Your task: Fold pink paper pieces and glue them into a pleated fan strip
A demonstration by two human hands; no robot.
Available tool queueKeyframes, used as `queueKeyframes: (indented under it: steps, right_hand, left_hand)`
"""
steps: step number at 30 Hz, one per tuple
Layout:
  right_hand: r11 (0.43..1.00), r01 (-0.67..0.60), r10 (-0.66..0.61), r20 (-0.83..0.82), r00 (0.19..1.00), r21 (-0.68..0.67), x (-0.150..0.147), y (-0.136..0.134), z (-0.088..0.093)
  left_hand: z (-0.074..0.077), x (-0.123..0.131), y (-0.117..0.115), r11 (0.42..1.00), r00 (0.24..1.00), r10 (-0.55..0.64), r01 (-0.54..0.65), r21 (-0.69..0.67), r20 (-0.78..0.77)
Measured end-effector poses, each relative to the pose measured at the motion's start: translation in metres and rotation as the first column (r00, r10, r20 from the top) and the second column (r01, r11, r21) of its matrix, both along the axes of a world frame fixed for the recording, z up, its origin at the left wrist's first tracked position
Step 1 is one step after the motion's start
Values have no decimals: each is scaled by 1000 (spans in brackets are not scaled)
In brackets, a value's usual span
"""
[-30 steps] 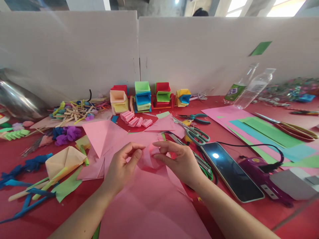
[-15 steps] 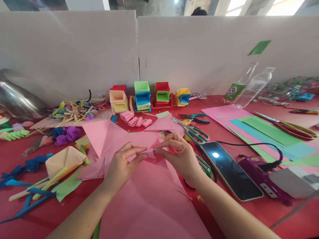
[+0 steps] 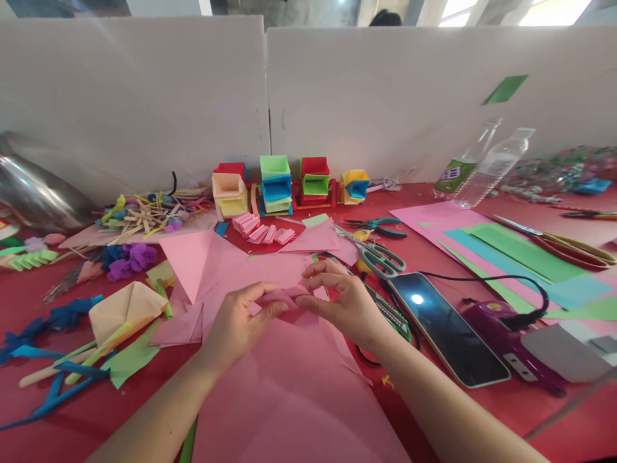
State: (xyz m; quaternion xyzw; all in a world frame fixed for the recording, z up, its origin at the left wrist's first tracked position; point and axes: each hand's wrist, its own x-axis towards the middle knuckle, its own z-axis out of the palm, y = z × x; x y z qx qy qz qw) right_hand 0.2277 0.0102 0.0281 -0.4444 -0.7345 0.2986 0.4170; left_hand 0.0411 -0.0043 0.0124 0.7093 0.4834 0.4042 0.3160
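Note:
Between both hands is a small folded piece of pink paper (image 3: 288, 295). My left hand (image 3: 241, 321) pinches its left end between thumb and fingers. At the other end, my right hand (image 3: 340, 296) has its thumb and fingertips closed on the paper. Beneath them lies a large pink sheet (image 3: 299, 386). Behind the hands sit several small folded pink strips (image 3: 263, 230) in a row. A folded pink paper cone shape (image 3: 187, 260) stands to the left of my left hand.
Green-handled scissors (image 3: 380, 257), a green utility knife (image 3: 393, 312) and a phone (image 3: 453, 331) lie right of my right hand. Stacked paper boxes (image 3: 276, 183) stand at the back before a white board (image 3: 144, 96). Craft sticks (image 3: 144, 218) are piled at left.
My fingers have shifted on the small pink paper, which now shows folded and bent between them. Both hands stay in about the same place.

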Motion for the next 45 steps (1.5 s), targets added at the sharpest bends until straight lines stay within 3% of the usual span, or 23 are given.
queueKeyframes:
  steps: [3, 7, 12, 14, 19, 21, 27, 34, 40, 45]
  right_hand:
    - [997, 9, -10, 14, 1000, 73, 1, 1, -1]
    - [978, 38, -57, 87, 995, 207, -1, -2, 0]
    - [935, -3, -70, 193, 979, 356, -4, -7, 0]
    - [924, -1, -84, 206, 975, 382, -5, -8, -1]
    - [911, 48, -123, 160, 979, 411, -6, -12, 1]
    - [903, 58, -123, 127, 984, 426, -6, -13, 3]
    - [834, 64, -140, 98, 985, 549, -7, -17, 6]
    - [760, 51, -200, 158, 967, 648, -6, -17, 5]
    - [791, 25, -175, 187, 967, 612, -6, -17, 5]
    - [821, 20, -150, 182, 972, 570, -8, -16, 5]
  left_hand:
    - [0, -1, 1, 999, 998, 37, -37, 6, 58]
    - [-1, -1, 2, 999, 999, -40, 40, 26, 1]
    - [-2, 1, -1, 973, 999, -15, 23, 230, -36]
    - [-1, 2, -3, 962, 999, -33, 29, 272, 10]
    - [-1, 4, -5, 985, 967, -77, 36, 172, 241]
    - [-1, 3, -5, 979, 956, -88, 32, 201, 280]
    - [1, -1, -6, 896, 968, -147, 43, 442, 203]
    - [-1, -1, -6, 883, 972, -154, 55, 467, 176]
    - [-1, 0, -4, 886, 997, -63, 37, 463, 43]
    - [-1, 1, -5, 889, 996, -47, 6, 457, 78]
